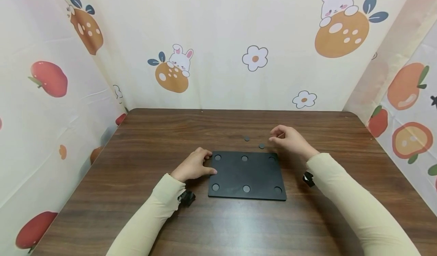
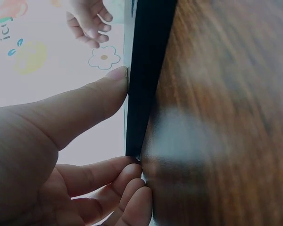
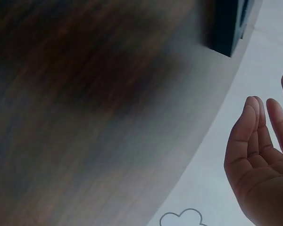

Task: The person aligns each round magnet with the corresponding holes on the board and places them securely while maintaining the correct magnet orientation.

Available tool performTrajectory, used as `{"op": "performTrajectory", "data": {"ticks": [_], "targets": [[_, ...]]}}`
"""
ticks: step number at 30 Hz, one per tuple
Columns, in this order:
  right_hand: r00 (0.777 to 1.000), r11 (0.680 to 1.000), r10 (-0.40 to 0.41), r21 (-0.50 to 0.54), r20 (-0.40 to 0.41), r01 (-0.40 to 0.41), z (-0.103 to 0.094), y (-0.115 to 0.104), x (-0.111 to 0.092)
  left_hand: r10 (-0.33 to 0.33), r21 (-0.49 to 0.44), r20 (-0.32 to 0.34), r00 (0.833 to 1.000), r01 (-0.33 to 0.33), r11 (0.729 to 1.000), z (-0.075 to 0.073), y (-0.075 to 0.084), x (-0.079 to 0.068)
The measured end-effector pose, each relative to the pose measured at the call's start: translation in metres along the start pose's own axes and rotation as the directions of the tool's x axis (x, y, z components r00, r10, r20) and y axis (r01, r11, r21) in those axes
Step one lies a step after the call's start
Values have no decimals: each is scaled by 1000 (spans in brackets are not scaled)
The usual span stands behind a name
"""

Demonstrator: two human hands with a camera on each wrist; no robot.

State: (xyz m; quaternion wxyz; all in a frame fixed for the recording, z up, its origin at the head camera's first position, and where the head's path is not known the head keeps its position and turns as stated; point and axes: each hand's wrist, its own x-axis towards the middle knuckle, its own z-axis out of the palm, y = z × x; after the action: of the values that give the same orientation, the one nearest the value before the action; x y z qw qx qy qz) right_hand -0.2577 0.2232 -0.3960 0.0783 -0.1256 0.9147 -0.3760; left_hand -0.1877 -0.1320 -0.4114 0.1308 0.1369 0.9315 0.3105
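Observation:
A flat black board [image 1: 246,174] lies on the table with several round spots along its far and near edges. Left and middle spots look grey; the two on the right are dark recesses. My left hand [image 1: 195,165] grips the board's left side, the thumb [image 2: 96,101] on its top face and a forefinger at its far left corner. Just beyond the far edge lie two small dark discs, one farther back [image 1: 247,138] and one nearer [image 1: 261,146]. Right of them, my right hand [image 1: 290,140] hovers with loosely bent fingers, the thumb apart, holding nothing visible.
The brown wood-grain table [image 1: 164,131] reaches back to a pale curtain [image 1: 218,77] printed with fruit, flowers and rabbits. Similar cloth hangs at both sides. A small black device [image 1: 186,198] is worn at the left wrist and another [image 1: 308,179] at the right.

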Motion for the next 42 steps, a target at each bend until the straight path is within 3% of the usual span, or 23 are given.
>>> {"op": "performTrajectory", "data": {"ticks": [16,34,42], "targets": [[994,997,-12,-72,112,20,16,3,11,3,7,-5,1000,-3,1000,0,1,0],[989,984,-33,-169,144,58,25,0,18,2,3,-9,1000,-2,1000,1,0,0],[989,985,-24,-166,144,48,24,-2,19,4,0,-10,1000,-4,1000,1,-1,0]]}}
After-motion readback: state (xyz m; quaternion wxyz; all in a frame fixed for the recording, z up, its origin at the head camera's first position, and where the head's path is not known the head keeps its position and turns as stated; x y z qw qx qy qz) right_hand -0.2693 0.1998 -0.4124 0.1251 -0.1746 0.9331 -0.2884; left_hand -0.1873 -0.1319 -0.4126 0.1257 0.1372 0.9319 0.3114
